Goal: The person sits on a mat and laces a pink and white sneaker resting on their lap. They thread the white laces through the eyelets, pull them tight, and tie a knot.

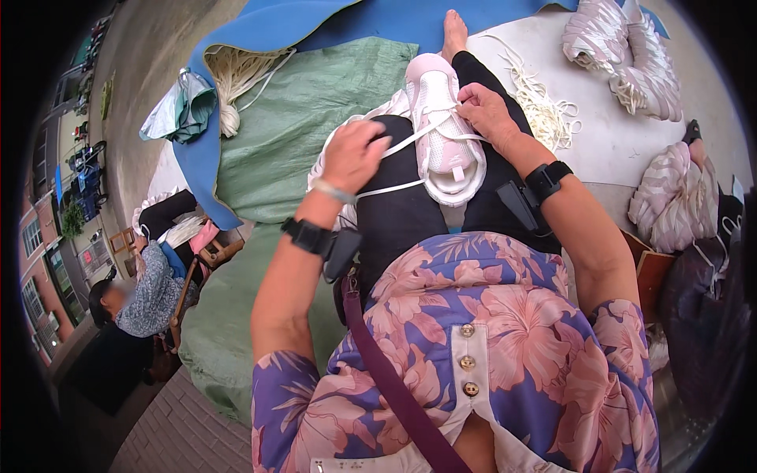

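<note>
A pink and white sneaker (453, 146) lies across my black-trousered lap, its toe away from me and its heel opening toward me. White shoelace (410, 140) runs loosely through the upper part of its lacing. My right hand (490, 117) is at the right side of the lacing near the toe, its fingertips pinching the lace. To the left of the shoe, my left hand (355, 156) is raised with curled fingers, slightly blurred, and a stretched lace runs from them to the shoe. Another lace end (390, 189) trails left below that hand.
A loose pile of white laces (544, 110) lies to the right, and a lace bundle (236, 75) sits far left on green sheeting (315, 118). More pink and white sneakers (627, 59) are heaped at the far right. Another person (154, 288) sits at the left.
</note>
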`<state>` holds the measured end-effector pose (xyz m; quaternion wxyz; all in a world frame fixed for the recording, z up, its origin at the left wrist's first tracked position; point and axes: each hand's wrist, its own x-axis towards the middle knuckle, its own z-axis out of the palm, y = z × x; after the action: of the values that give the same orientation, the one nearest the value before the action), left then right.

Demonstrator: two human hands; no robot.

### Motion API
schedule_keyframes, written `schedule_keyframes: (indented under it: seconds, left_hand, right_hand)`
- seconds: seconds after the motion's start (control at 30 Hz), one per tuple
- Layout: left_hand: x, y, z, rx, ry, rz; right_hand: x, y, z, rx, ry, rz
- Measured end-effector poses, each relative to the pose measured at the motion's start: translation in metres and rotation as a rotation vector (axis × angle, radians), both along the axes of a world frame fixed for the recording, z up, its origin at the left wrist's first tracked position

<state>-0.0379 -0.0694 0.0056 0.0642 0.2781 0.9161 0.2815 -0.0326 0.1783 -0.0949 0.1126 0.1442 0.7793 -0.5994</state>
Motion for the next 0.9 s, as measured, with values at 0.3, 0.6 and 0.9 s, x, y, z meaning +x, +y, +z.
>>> schedule_keyframes:
  seconds: [0.3,0.6,0.9]
  left_hand:
    - [0.005,0.053,-0.014,-0.178,0.118,-0.127]
    - [0.028,0.046,-0.007,-0.177,-0.182,-0.287]
    - [0.047,0.023,0.015,-0.098,-0.374,-0.453]
  right_hand:
    - [-0.007,0.003,0.012,-0.127,-0.082,0.035]
    - [0.01,-0.012,0.007,0.022,0.163,0.031]
    - [0.027,-0.002,0.026,0.039,0.167,0.184]
